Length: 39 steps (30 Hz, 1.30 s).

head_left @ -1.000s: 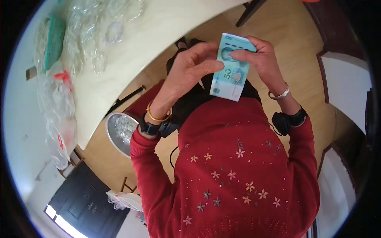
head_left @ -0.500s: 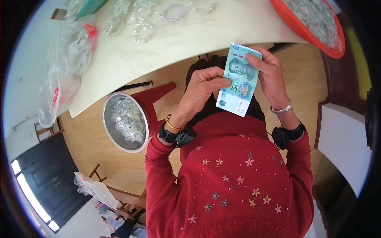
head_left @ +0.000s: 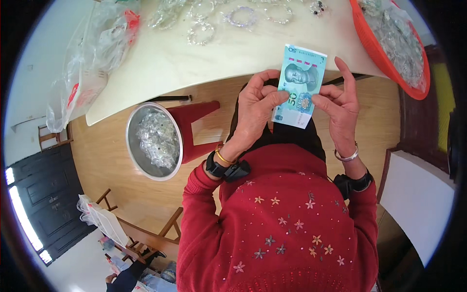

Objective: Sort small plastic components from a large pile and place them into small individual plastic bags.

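A blue-green banknote with a printed portrait is held upright before me, just past the table's near edge. My left hand pinches its left side between thumb and fingers. On the right side, my right hand grips the lower part with thumb and bent fingers, one finger raised apart from it. The note looks flat and unfolded. Fingers behind it are partly hidden.
On the cream table lie several beaded bracelets. An orange-red basket of clear packets stands at the right, crumpled plastic bags at the left. A metal bowl of clear packets rests by a red stool.
My right hand has shifted from the note's upper right down to its lower right, with one finger lifted. The note sits slightly higher in view. More of the table shows at the top.
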Each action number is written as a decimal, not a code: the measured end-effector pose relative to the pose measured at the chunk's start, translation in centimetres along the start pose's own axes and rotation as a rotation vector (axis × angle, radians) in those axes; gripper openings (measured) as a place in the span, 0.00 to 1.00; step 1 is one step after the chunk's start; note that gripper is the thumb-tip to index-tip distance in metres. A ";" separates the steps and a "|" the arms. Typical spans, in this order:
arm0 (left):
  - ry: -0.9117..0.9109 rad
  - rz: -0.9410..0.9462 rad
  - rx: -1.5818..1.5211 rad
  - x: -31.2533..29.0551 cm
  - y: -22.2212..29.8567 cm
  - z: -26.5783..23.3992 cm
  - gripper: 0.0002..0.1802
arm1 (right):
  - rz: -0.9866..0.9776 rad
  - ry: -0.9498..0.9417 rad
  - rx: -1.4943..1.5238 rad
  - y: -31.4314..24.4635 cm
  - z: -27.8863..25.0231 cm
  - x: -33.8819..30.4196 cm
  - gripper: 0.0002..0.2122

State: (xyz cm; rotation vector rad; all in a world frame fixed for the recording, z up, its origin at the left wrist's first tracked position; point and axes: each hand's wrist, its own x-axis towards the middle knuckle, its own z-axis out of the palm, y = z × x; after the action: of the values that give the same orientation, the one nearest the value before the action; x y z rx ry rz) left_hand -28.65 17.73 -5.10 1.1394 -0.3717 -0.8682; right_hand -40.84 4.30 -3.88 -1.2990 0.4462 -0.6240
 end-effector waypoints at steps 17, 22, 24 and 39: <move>-0.046 0.141 0.155 -0.5 0.0 -1.2 0.23 | 0.022 -0.122 -0.276 -0.4 0.3 1.7 0.14; 0.060 0.057 0.121 -0.4 -0.1 -1.4 0.21 | -0.028 -0.186 -0.163 -0.6 1.4 2.1 0.14; 0.072 0.057 0.143 -0.4 0.0 -1.4 0.19 | -0.098 -0.175 -0.296 -1.2 1.6 2.4 0.12; 0.157 0.124 0.119 -0.5 1.7 -1.1 0.08 | 0.173 -0.167 -0.082 -0.5 2.7 3.6 0.06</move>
State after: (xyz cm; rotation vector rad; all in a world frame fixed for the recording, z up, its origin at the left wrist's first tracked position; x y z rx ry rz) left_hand -27.55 19.03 -3.92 1.2723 -0.3641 -0.6498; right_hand -36.51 3.94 -2.65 -1.3622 0.4448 -0.3526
